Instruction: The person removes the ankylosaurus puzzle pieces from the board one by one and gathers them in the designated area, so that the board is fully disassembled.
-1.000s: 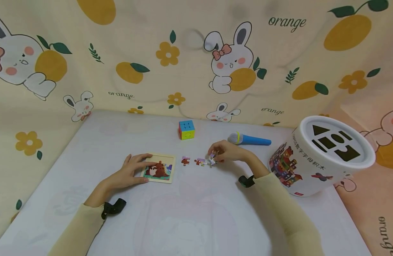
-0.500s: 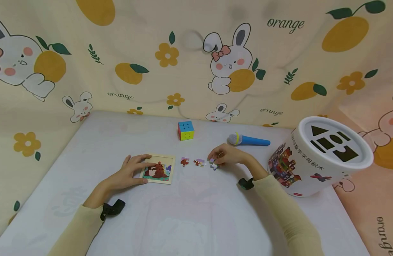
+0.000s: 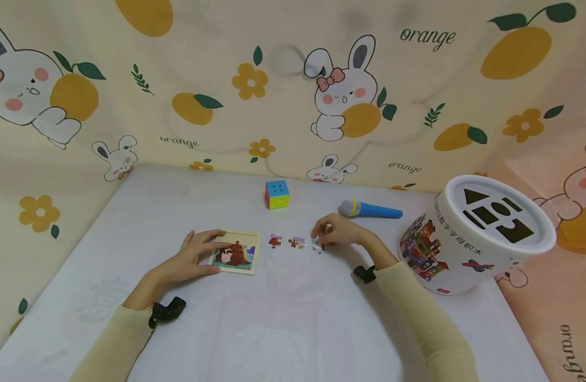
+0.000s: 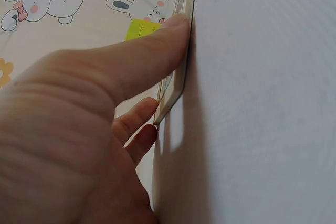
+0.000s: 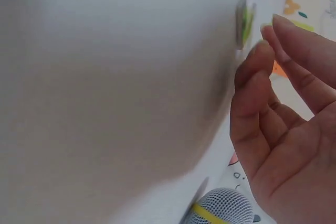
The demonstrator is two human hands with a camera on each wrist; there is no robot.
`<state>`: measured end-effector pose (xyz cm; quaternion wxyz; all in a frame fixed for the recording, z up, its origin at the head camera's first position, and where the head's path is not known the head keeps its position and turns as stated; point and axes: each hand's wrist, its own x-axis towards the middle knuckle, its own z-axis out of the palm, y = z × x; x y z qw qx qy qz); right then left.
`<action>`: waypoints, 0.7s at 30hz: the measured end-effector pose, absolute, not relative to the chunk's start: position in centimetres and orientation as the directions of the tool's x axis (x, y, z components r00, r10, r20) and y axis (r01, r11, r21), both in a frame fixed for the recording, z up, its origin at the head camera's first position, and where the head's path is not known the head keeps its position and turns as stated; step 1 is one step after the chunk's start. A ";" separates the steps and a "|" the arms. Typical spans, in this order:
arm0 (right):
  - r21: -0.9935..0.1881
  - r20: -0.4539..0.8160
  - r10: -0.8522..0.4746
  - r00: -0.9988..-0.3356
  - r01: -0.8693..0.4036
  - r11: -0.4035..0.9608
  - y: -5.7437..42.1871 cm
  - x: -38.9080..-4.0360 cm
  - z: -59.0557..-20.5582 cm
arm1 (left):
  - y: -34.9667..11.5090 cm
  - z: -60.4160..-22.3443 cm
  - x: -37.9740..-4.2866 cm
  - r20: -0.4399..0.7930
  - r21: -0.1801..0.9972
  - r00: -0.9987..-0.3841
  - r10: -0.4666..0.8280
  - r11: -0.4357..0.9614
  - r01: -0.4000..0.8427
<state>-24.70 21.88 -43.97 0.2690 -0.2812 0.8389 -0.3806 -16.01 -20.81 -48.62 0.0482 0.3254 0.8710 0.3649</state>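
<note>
My left hand [image 3: 196, 257] rests on a framed wooden jigsaw puzzle [image 3: 245, 268] with a brown animal picture. Its index finger lies over the picture, and in the left wrist view the thumb [image 4: 152, 51] presses along the frame's edge [image 4: 176, 90]. To the puzzle's right lie two loose jigsaw pieces, a reddish-brown one [image 3: 275, 241] and a mixed-colour one [image 3: 298, 242]. Right beside them my right hand [image 3: 339, 230] has its fingers loosely bent close over a pale jigsaw piece [image 3: 317, 246]. In the right wrist view a gap shows between these fingertips and a blurred piece [image 5: 244, 24].
Behind the pieces stands a blue, yellow and red puzzle cube [image 3: 277, 194]. A blue toy microphone [image 3: 376, 210] lies just beyond my right hand. At the right, a big white tub [image 3: 465, 265] with shaped slots in its lid stands close to the right forearm.
The pale piece has come down onto the table and now lies apart from the middle piece. My right fingers have drawn slightly back from it. The left hand stays on the puzzle.
</note>
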 end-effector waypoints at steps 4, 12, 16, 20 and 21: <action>-0.758 -0.217 -0.663 -0.716 -0.304 0.577 21.1 -24.9 -43.6 | -20.8 -48.8 -16.2 0.145 0.664 -0.786 0.601 0.529 0.528; -0.755 -0.131 -0.723 -0.678 -0.405 0.516 16.8 -25.4 -43.1 | -20.8 -49.1 -16.2 0.149 0.675 -0.789 0.596 0.522 0.522; -0.759 -0.144 -0.739 -0.658 -0.405 0.509 13.9 -25.2 -43.3 | -20.7 -49.2 -16.3 0.159 0.675 -0.788 0.594 0.517 0.526; -0.760 -0.165 -0.757 -0.633 -0.408 0.507 10.7 -24.8 -43.1 | -20.8 -49.1 -16.3 0.148 0.679 -0.789 0.596 0.519 0.519; -0.758 -0.168 -0.763 -0.625 -0.413 0.505 9.9 -24.7 -43.1 | -20.8 -49.0 -16.2 0.146 0.678 -0.789 0.596 0.521 0.519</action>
